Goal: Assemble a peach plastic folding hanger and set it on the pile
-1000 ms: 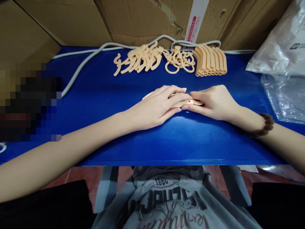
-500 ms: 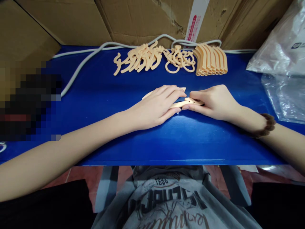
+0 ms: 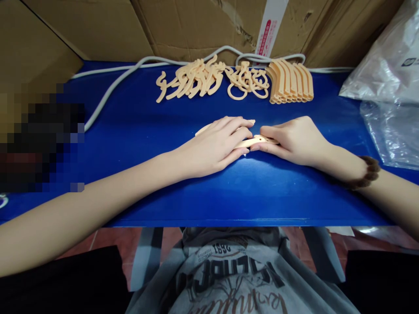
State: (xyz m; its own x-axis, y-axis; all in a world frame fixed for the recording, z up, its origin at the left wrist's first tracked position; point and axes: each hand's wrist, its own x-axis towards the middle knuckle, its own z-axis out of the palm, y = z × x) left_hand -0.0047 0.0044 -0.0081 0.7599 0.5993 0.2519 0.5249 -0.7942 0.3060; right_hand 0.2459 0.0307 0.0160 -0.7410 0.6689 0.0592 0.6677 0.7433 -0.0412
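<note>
Between my hands is a beige plastic piece [image 3: 248, 143] with small dark holes, close over the blue table. My left hand [image 3: 218, 146] lies over its left part, thumb below and fingers curled on top. Another beige end [image 3: 202, 130] sticks out from under the far side of this hand; whether it belongs to the same piece is hidden. My right hand [image 3: 296, 140] is closed on the right end, pinching it between thumb and bent fingers, which cover most of that end. The two hands are nearly touching at the thumbs.
At the table's [image 3: 209, 200] back lie a pile of hook-shaped beige parts [image 3: 193, 80], some ring-ended parts [image 3: 237, 92] and a neat row of curved arms [image 3: 290, 83]. Behind run a grey cable [image 3: 111, 89] and cardboard [image 3: 196, 30]. Clear plastic bags [image 3: 382, 65] stand at right.
My left fingers have curled in slightly, the index fingertip drawing down toward the beige piece. My right hand and the piece stay almost in place.
</note>
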